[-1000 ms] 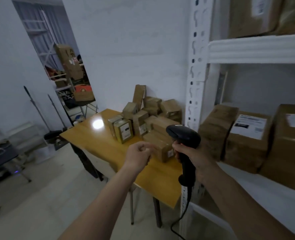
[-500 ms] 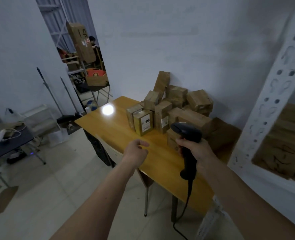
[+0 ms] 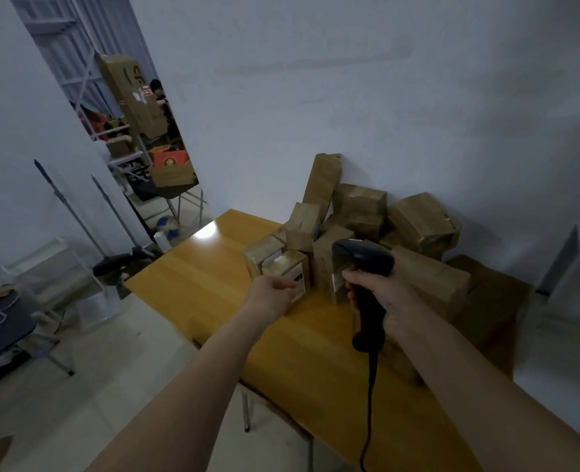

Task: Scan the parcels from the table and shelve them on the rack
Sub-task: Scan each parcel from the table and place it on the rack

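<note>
Item: small labelled parcel point(image 3: 293, 274), table point(image 3: 193, 277); judged light, stiff cardboard, graspable by its sides. My left hand point(image 3: 270, 296) reached, fingers loosely curled, empty; right hand point(image 3: 380, 294) gripped scanner point(image 3: 363, 264).

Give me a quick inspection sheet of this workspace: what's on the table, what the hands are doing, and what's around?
Surface: wooden table, bare at its near left part, a light glare on top.
Job's things: pile of cardboard parcels at the far end against the wall; small labelled parcel at the front of the pile; black barcode scanner.
Clutter: nothing seen on the table besides parcels.
Grips: left hand reaches at the small labelled parcel, contact unclear; right hand grips the scanner's handle.
Cables: scanner cable hangs down from the handle.
Surroundings: white wall; two long-handled tools leaning on the left; doorway with stacked boxes beyond.
</note>
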